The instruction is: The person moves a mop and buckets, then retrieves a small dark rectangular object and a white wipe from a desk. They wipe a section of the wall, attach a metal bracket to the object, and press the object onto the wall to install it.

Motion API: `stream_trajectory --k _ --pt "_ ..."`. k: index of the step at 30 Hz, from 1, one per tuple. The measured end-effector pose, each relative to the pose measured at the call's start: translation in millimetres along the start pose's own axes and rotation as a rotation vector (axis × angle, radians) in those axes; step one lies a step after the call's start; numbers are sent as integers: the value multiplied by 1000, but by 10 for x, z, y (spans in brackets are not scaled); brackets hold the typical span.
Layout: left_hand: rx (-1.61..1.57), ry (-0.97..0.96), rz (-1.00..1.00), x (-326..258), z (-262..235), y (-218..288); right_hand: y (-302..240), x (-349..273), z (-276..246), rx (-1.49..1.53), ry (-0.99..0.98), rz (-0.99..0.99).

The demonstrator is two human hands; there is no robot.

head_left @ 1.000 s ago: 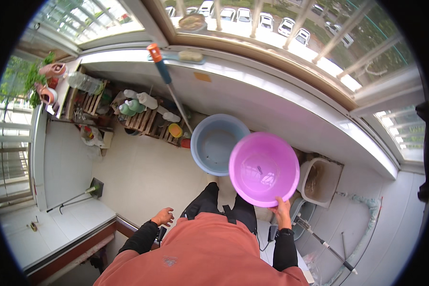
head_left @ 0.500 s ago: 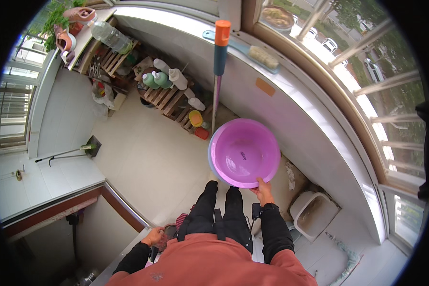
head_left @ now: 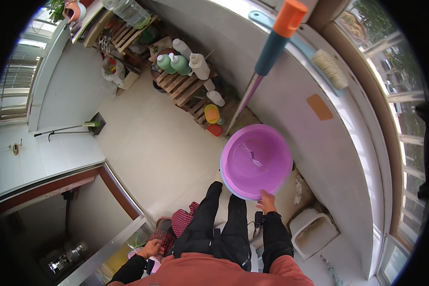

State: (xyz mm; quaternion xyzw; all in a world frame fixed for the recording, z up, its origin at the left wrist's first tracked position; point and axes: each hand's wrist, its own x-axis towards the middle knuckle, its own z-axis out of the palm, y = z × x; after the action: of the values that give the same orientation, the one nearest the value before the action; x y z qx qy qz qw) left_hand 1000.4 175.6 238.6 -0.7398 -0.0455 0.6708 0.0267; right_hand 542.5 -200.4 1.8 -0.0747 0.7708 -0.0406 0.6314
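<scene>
A round pink-purple basin (head_left: 257, 159) is in front of my legs, to the right of the middle. A pale blue rim (head_left: 223, 175) shows just under its edge, like a second basin beneath it. My right hand (head_left: 268, 202) grips the near edge of the pink basin, a digit over the rim and other fingers lower down. What bears the basin's underside is hidden. At my left hip, my left hand (head_left: 152, 248) hangs with loosely bent fingers and nothing visible in it. A red patterned cloth (head_left: 183, 220) lies close to it.
A mop handle (head_left: 271, 55) with an orange end leans by the sill, near a scrub brush (head_left: 326, 69). Slatted wooden racks (head_left: 186, 90) hold bottles at the far wall. A dustpan (head_left: 97, 124) stands left. A white tub (head_left: 312, 231) is at lower right.
The view has shifted, so the mop handle and brush appear larger and farther right. My right hand stays on the basin's rim. More of the red cloth shows beside my left hand.
</scene>
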Motion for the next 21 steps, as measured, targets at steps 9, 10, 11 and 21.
stream_trajectory --k 9,10,11,21 --pt "-94 -13 -20 117 4 -458 380 747 -155 706 -181 -23" --pt "-99 -13 -27 131 6 -464 383 775 -175 699 -149 -19" --pt "-81 -10 -6 147 4 -459 375 793 -192 688 -137 4" --pt "-98 51 159 399 58 302 180 576 -366 539 -217 -51"
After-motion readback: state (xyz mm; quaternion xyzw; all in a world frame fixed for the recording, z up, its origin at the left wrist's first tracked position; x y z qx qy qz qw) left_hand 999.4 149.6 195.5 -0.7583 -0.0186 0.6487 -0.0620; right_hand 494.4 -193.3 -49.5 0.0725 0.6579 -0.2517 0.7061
